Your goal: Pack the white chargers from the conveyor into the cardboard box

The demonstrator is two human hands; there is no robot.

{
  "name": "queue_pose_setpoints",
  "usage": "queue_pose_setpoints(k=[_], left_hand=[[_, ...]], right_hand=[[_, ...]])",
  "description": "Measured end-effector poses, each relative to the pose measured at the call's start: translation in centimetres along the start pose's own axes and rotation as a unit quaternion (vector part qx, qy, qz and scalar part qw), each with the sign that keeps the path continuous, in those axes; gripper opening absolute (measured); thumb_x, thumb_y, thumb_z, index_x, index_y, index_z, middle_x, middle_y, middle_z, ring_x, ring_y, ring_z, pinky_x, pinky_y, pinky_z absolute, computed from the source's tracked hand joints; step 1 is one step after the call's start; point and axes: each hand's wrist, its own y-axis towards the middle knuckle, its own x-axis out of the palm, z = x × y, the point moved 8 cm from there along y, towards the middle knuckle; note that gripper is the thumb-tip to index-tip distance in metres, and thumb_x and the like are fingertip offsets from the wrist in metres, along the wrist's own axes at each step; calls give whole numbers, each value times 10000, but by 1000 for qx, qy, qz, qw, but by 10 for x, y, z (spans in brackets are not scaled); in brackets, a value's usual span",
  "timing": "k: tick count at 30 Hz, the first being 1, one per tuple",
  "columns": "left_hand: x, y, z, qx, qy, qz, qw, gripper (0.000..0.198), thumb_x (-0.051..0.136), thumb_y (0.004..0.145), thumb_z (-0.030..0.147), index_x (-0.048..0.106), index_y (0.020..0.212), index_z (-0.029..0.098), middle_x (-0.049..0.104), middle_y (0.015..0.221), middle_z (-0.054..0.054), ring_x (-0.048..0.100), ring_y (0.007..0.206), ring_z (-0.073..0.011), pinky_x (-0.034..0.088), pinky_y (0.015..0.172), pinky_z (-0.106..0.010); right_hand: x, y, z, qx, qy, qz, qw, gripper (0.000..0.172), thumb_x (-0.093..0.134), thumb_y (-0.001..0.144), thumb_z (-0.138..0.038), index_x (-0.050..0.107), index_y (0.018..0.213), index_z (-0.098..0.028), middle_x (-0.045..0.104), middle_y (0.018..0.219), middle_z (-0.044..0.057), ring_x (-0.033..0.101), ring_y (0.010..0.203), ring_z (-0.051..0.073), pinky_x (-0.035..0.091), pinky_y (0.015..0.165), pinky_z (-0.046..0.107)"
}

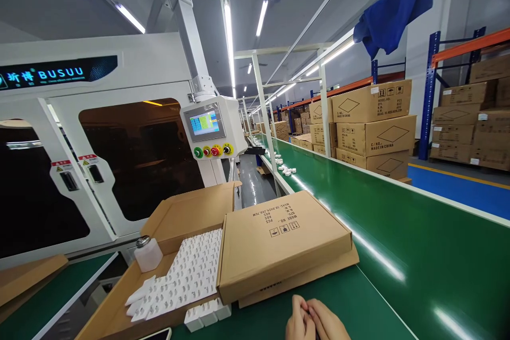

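My left hand [298, 321] and my right hand [329, 323] sit pressed together at the bottom edge of the view, fingers curled against each other over the green belt [398, 255]. Whether anything is between them is hidden. Just beyond them lies a closed flat cardboard box [279, 241] with printed markings. To its left an open cardboard tray [179, 218] holds rows of small white plastic parts [187, 276]. A short row of white parts [207, 314] rests on the belt near my left hand.
A small white bottle [148, 254] stands in the open tray. A white machine [99, 143] with a control screen [204, 123] stands at left. More white parts [287, 170] lie far down the belt. Stacked cartons [374, 130] and blue racks [470, 106] fill the right.
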Motion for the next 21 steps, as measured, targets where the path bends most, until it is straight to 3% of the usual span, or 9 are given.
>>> queue_pose_setpoints(k=[7, 21], left_hand=[[-1, -1, -1, -1, -11, 19, 1000, 78, 372, 728, 165, 361, 749, 239, 377, 482, 63, 476, 499, -154, 316, 525, -236], [-1, -1, 0, -7, 12, 0, 1000, 62, 344, 735, 178, 338, 724, 239, 319, 487, 65, 467, 494, -160, 286, 514, -251]], right_hand=[[4, -2, 8, 4, -2, 8, 1000, 505, 132, 870, -503, 555, 814, -233, 611, 727, 41, 591, 676, 161, 456, 633, 248], [4, -1, 5, -4, -11, -6, 1000, 528, 108, 870, -500, 542, 789, -211, 598, 716, 56, 588, 672, 163, 456, 630, 252]])
